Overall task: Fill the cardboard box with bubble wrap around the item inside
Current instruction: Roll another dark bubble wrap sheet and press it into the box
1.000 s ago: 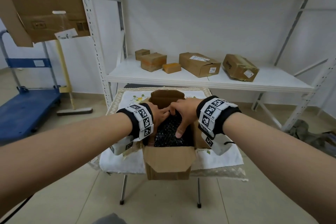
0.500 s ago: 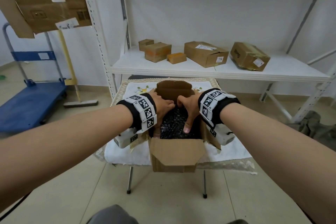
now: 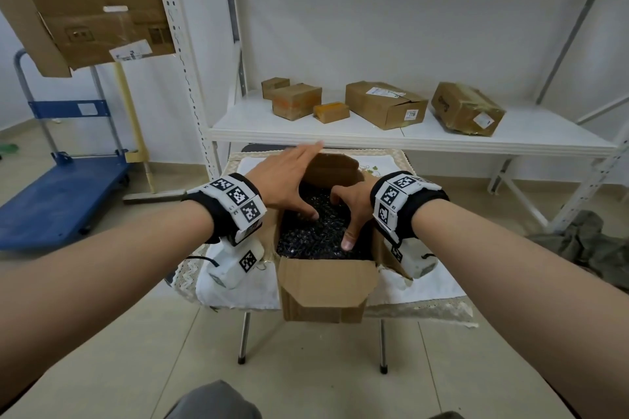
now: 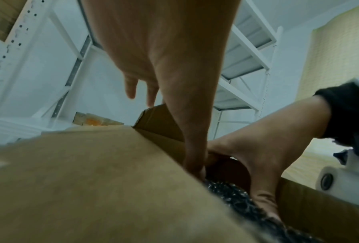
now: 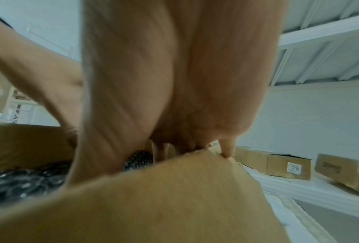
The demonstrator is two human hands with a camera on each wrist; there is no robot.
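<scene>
Bubble wrap (image 3: 315,235) lies dark and flush inside the cardboard box (image 3: 326,286) at centre frame, directly beneath both hands, so any further tucking goes straight down. Left hand (image 3: 284,180) hovers at the box's upper-left corner, fingers straight and spread, only the thumb tip touching the wrap, gripping nothing. Right hand (image 3: 352,204) sits lower and nearer, fingers reaching into the far right corner, thumb pressing flat on the wrap; the item underneath is hidden.

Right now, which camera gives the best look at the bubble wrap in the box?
The head view: it looks down into the open cardboard box and shows the dark bubble wrap filling it, with the right hand pressing on it. The left wrist view shows only a blurred strip; the right wrist view shows patches behind a flap.
</scene>
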